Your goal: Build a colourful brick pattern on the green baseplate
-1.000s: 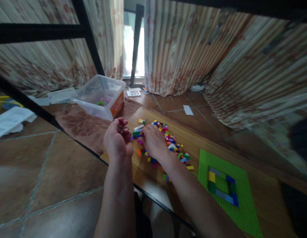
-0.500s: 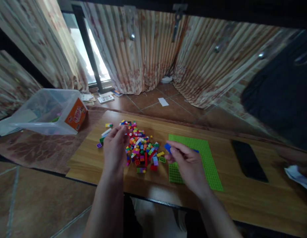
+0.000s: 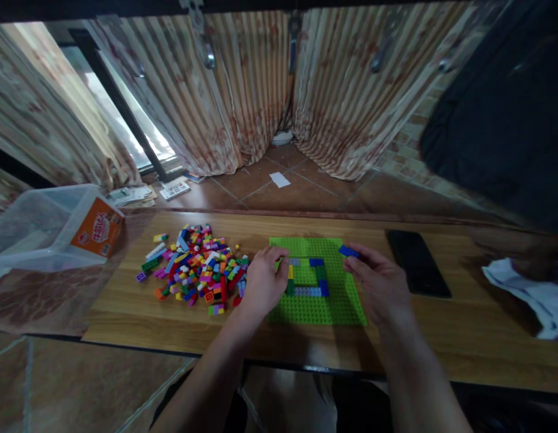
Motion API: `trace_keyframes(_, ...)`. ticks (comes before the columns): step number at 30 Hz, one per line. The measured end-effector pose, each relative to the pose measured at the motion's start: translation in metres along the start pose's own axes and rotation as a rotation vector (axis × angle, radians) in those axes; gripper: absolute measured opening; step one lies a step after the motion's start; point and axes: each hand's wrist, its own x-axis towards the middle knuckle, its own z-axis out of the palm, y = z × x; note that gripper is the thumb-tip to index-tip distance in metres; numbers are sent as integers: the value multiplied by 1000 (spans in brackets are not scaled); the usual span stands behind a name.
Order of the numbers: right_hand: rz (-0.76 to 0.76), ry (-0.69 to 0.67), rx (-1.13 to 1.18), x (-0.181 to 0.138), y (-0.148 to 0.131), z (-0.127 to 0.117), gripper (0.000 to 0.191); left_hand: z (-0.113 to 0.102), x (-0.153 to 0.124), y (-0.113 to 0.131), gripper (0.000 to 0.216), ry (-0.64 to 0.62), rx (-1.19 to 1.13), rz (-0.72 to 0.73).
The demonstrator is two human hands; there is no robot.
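Right hand (image 3: 382,281) pinching blue brick (image 3: 347,251), near right edge of green baseplate (image 3: 301,313). Left hand (image 3: 265,279) curled over baseplate's left side; whether anything sits in fingers, cannot tell. On baseplate, brick rectangle (image 3: 324,287), partly blue. Tabletop (image 3: 171,328) left: loose multicoloured pile (image 3: 202,267); right: black phone (image 3: 418,264). Far left, clear tub (image 3: 53,231).

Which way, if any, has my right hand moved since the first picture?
Yes: the right hand went right, from the brick pile to the green baseplate.
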Motion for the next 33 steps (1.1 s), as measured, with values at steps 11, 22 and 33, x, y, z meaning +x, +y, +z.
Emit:
trace_keyframes(11,13,-12,-77,2,-7,-8,38,42,21,8,18,-107,190,243)
trace_keyframes(22,7,-21,-78,4,-5,-11,35,44,19,12,18,-129,278,292)
trace_keyframes(33,16,-6,-107,3,-6,-17,36,41,21,24,19,-227,431,130)
